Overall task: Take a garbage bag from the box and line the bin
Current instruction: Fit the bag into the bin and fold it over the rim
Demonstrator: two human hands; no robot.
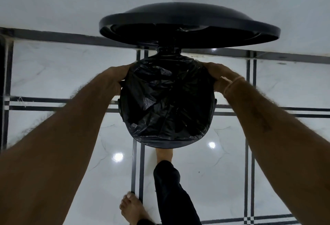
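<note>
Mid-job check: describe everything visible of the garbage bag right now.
The garbage bag is thin, crinkled, glossy black plastic. It sits opened inside the bin, sagging in folds, its edge turned over the rim on the near side. The left hand and right hand grip its edge at the far sides, below the raised lid.

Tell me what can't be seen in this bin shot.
Head view:
- Fingers of left hand and right hand: mostly hidden by the bag edge.
- Walls of the bin: covered by the bag, seen from above.
- Toes of forward foot: under the bin.
- No box in frame.
</note>
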